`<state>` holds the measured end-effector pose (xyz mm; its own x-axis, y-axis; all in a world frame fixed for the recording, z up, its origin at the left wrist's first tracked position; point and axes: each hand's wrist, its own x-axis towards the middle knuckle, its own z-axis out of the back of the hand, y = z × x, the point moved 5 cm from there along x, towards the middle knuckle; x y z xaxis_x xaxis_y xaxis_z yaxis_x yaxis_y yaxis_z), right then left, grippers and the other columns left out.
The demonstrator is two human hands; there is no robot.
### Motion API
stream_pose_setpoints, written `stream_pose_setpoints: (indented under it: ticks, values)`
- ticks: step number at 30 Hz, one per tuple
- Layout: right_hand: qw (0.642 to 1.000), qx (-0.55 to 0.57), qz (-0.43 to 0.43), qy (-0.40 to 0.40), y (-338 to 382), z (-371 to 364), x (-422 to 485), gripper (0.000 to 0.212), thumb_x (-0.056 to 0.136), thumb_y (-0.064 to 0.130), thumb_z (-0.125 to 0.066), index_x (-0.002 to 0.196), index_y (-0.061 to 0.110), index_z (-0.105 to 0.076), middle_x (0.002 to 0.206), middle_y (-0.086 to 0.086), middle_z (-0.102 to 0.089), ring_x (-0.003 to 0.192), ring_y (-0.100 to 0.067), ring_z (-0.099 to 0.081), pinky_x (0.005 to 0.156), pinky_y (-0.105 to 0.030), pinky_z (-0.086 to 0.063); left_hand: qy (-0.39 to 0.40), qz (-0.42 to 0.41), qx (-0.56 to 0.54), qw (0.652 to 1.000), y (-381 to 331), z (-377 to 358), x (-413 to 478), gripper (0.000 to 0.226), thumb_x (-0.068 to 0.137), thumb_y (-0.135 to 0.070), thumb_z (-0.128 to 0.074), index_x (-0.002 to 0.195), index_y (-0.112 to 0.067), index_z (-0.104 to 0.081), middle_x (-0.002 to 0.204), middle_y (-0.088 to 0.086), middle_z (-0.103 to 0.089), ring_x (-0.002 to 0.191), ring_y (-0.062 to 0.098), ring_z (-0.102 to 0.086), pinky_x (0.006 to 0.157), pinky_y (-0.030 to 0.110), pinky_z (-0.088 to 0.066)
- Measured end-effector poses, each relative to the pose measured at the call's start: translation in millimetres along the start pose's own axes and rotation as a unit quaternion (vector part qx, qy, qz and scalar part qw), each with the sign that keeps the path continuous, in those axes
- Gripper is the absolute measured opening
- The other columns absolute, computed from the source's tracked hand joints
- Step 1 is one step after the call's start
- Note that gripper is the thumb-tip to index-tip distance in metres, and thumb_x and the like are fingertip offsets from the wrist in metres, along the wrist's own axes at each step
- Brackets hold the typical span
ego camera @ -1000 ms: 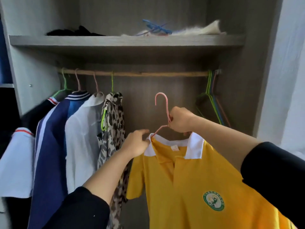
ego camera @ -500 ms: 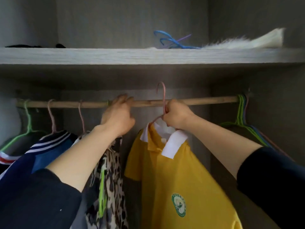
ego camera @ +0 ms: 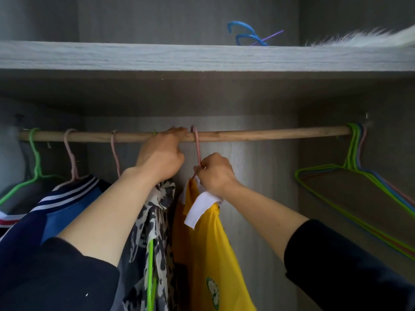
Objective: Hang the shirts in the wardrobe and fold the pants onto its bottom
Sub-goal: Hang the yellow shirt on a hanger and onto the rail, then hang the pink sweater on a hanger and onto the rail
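Change: half a second ago the pink hanger had its hook raised above the rod; the hook now sits over the rod, and the yellow shirt has turned more edge-on.
Wardrobe: grey wood-grain wardrobe, with a shelf across the top and the wooden rod running beneath it.
Yellow shirt: hangs from the pink hanger near the middle of the rod, white collar folded outward, a round green badge low on the front.
Other clothes: a leopard-print garment just left of the shirt, touching it; a navy jacket with white stripes further left.
Empty hangers: a bunch of empty hangers, green, blue and pink, at the rod's right end.
Left hand: the left hand has its fingers curled over the rod, just beside the pink hook.
Right hand: the right hand pinches the hanger's neck, just above the collar.
Shelf items: blue hangers and a white furry piece.
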<state>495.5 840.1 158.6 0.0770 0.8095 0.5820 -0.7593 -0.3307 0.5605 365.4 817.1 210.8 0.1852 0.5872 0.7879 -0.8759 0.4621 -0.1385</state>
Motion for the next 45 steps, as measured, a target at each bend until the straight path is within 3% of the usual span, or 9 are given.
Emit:
stream_pose_setpoints:
  ticks: [5,10,14,18,24,31,37,41,45]
  values:
    - [0.995,0.095,-0.007,0.025,-1,-16,-11,0.038,0.097,0.027,-0.050,0.078,-0.002,-0.065,0.078,-0.015,-0.068,0.077,-0.027,-0.063,0.068,-0.030,-0.049,-0.002,-0.006,-0.006,1.000,-4,1,0,0.057,0.091,-0.006,-0.043,0.145,-0.024,-0.037,0.153,-0.002,-0.032,0.139,0.019,-0.033,0.111,0.027,-0.026]
    - [0.998,0.031,0.033,0.052,-6,1,-17,0.048,0.099,0.031,-0.043,0.053,0.017,-0.047,0.056,0.001,-0.049,0.055,-0.013,-0.045,0.055,-0.028,-0.034,0.025,0.016,-0.003,1.000,-7,0,-5,0.054,0.095,-0.011,-0.041,0.146,-0.025,-0.033,0.156,-0.002,-0.026,0.141,0.019,-0.027,0.112,0.029,-0.024]
    - [0.995,-0.083,0.029,0.038,-35,34,-30,0.034,0.097,0.038,-0.047,0.107,0.013,-0.066,0.098,-0.005,-0.067,0.087,-0.022,-0.060,0.071,-0.028,-0.045,0.014,0.068,0.006,0.998,-32,-1,-6,0.043,0.094,-0.020,-0.040,0.137,-0.014,-0.043,0.142,0.011,-0.044,0.129,0.028,-0.042,0.099,0.034,-0.038]
    - [0.976,-0.213,0.027,0.035,-62,73,-47,0.038,0.094,0.034,-0.051,0.126,0.014,-0.056,0.119,-0.008,-0.063,0.105,-0.029,-0.060,0.086,-0.038,-0.051,0.009,0.019,-0.006,1.000,-86,-15,-4,0.056,0.092,-0.021,-0.045,0.145,-0.009,-0.031,0.155,0.009,-0.025,0.144,0.023,-0.017,0.118,0.038,-0.014]
    - [0.933,-0.360,0.006,-0.016,-103,140,-65,0.020,0.088,0.021,-0.052,0.103,0.009,-0.056,0.114,-0.013,-0.059,0.109,-0.033,-0.055,0.077,-0.036,-0.047,0.034,-0.046,-0.010,0.998,-155,-46,9,0.055,0.090,-0.027,-0.049,0.142,-0.013,-0.037,0.150,0.010,-0.033,0.141,0.025,-0.024,0.116,0.041,-0.017]
    - [0.830,-0.541,0.004,-0.136,-143,217,-77,0.037,0.085,0.031,-0.055,0.118,0.014,-0.053,0.122,-0.007,-0.054,0.119,-0.027,-0.046,0.090,-0.041,-0.040,-0.039,-0.054,0.039,0.997,-162,-67,14,0.044,0.094,-0.027,-0.041,0.136,-0.013,-0.045,0.131,0.010,-0.051,0.124,0.028,-0.041,0.107,0.041,-0.025]
    - [0.798,-0.592,-0.027,-0.107,-161,228,-78,0.040,0.084,0.025,-0.060,0.122,0.013,-0.055,0.123,-0.008,-0.055,0.117,-0.027,-0.048,0.091,-0.038,-0.039,-0.057,-0.070,0.030,0.995,-162,-74,11,0.049,0.091,-0.025,-0.045,0.138,-0.009,-0.043,0.132,0.015,-0.048,0.126,0.031,-0.037,0.109,0.042,-0.022]
    - [0.799,-0.591,-0.025,-0.108,-157,228,-78,0.033,0.082,0.024,-0.063,0.112,0.010,-0.062,0.117,-0.009,-0.061,0.114,-0.027,-0.052,0.089,-0.036,-0.040,-0.062,-0.074,0.029,0.995,-161,-76,10,0.049,0.090,-0.024,-0.047,0.136,-0.008,-0.045,0.131,0.016,-0.049,0.124,0.032,-0.038,0.109,0.044,-0.024]
    - [0.873,-0.447,-0.106,-0.162,-149,238,-77,0.031,0.078,0.023,-0.064,0.102,0.005,-0.066,0.107,-0.018,-0.067,0.102,-0.036,-0.063,0.078,-0.038,-0.050,-0.067,-0.074,0.028,0.995,-161,-76,12,0.046,0.089,-0.023,-0.048,0.132,-0.008,-0.049,0.126,0.016,-0.052,0.119,0.033,-0.042,0.106,0.046,-0.028]
